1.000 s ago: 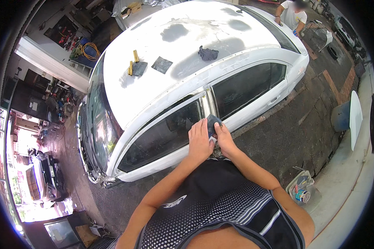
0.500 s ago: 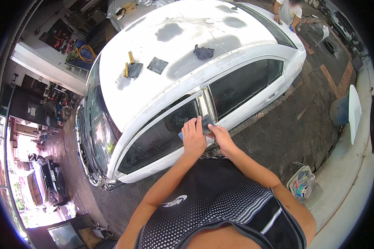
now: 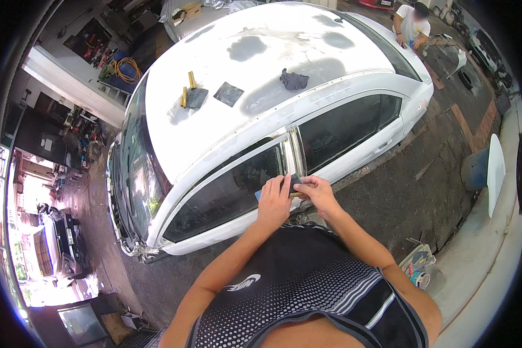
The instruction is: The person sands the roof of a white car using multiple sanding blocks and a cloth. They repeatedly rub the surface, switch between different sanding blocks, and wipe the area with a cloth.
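Note:
In front of my chest, both hands hold a small dark grey sheet (image 3: 296,180) that looks like sandpaper, with a yellowish edge showing beneath it. My left hand (image 3: 274,200) grips its left side, and a bit of blue shows by that hand's outer edge. My right hand (image 3: 319,194) pinches the other side between thumb and fingers. Just beyond them stands a white car (image 3: 209,139) with dull grey patches on its roof. Two yellow bars (image 3: 184,97) lie there next to a dark sheet (image 3: 198,98). A second dark sheet (image 3: 228,94) and a crumpled dark cloth (image 3: 294,79) rest farther right.
At the far right a person (image 3: 412,26) leans by the car's rear. A blue drum (image 3: 474,171) and a white panel (image 3: 496,174) stand along the right wall. Low at right sits a tray with a can (image 3: 421,279). Another dark vehicle (image 3: 58,243) is at left.
My right hand has shifted slightly right along the sheet, and a yellowish edge now shows under it. The view has tilted a little; the person at the back leans lower.

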`<state>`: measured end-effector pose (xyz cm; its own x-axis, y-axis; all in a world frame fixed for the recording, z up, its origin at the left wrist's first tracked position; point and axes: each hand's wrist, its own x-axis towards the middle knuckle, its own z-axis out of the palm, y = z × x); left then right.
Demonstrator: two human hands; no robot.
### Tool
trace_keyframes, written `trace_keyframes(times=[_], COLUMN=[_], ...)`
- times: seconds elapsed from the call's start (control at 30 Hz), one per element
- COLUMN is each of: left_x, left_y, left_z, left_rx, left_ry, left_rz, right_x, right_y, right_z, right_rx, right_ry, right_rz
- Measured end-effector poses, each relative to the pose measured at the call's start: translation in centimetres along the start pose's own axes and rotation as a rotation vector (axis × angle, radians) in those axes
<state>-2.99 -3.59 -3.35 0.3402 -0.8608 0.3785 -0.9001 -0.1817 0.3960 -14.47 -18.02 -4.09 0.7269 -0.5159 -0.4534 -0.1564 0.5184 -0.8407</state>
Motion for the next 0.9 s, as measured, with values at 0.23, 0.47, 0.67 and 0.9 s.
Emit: trace_keyframes(times=[0.23, 0.47, 0.67, 0.9], left_x=[0.0, 1.3, 0.5, 2.4], left_y=[-1.8, -11.0, -14.3, -13.3], left_z=[0.8, 0.1, 0.9, 6.1], left_rx=[-0.185, -1.481, -1.652, -1.882], left_ry=[0.100, 0.279, 0.311, 0.251], left_rz=[-0.189, -0.941, -1.061, -1.075], right_x=[1.0, 11.5, 29.8, 44.3], right_y=[-1.1, -0.2, -10.1, -12.7], right_z=[0.1, -3.5, -1.9, -2.3], right_rx=[0.081, -0.425, -1.153, -1.468], right_ry=[-0.026, 0.265, 0.531, 0.509], right_rz=[0.094, -0.425, -1.126, -1.131])
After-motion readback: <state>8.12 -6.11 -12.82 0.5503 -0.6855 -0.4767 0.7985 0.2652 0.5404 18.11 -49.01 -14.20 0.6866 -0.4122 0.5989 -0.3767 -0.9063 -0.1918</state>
